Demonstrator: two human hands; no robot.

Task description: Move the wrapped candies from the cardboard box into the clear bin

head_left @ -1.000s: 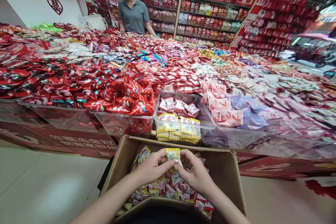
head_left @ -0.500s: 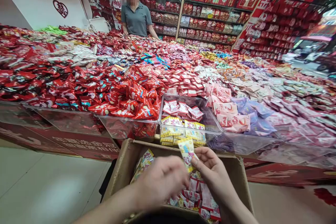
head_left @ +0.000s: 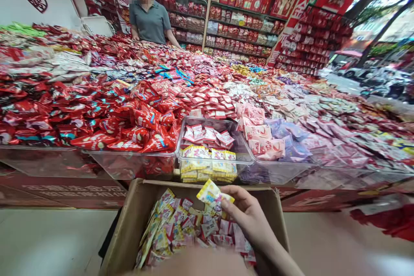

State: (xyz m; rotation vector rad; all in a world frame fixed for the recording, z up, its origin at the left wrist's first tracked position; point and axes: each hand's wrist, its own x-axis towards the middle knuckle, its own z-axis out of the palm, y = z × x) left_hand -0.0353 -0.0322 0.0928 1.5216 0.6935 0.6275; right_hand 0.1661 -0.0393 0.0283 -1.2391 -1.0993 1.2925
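Observation:
A small yellow-and-white candy packet (head_left: pixel 210 194) is pinched between the thumb and fingers of my right hand (head_left: pixel 246 209), above a cardboard box (head_left: pixel 121 228). Inside the box lie many loose candy packets (head_left: pixel 181 224), some yellow and white, others pink and red. My left hand (head_left: pixel 197 263) is a blur low over the box's near side, its fingers not discernible. Just past the box stands a clear plastic bin (head_left: pixel 244 153), with yellow-edged packets (head_left: pixel 207 161) stacked at its front and red-and-white packets (head_left: pixel 208 133) behind them.
Red candy bags (head_left: pixel 139 125) fill the bins to the left. Pink packets (head_left: pixel 265 144) and purple packets (head_left: pixel 291 138) lie to the right. A person in a grey shirt (head_left: pixel 150 21) stands behind the wide candy display. Shelves (head_left: pixel 239 30) line the back wall.
My left hand has drawn away from the packet, down toward the bottom of the view. The packet in my right hand has tilted leftward. The view has shifted right.

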